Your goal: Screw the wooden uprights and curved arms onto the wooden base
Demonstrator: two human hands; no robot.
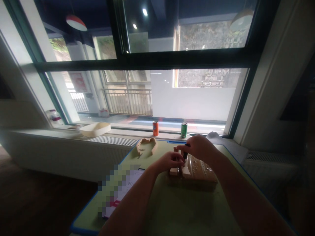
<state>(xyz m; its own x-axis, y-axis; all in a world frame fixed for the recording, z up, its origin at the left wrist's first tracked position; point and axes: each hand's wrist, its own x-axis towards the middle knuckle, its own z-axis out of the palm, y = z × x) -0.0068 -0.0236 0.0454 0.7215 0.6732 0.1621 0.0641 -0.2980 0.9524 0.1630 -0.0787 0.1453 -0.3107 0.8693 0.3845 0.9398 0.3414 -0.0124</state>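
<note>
Black marks the slim hand tool [185, 155], located right of centre in the frame and standing roughly upright. I observe the right hand [200, 146] at its upper end, fingers closed around the handle. The left hand [170, 161] sits just to the left, fingers bent, tips near the tool's lower end; I cannot tell from here whether they grip anything. Below the hands, pale wooden blocks [186, 172] lie at the left part of a brown, film-covered slab [203, 175]. The green table [182, 209] also carries a curved wooden piece [154, 148], near centre, and a phone [129, 186], lower left. Behind, an orange can [155, 128] and a green can [183, 130] stand apart.
</note>
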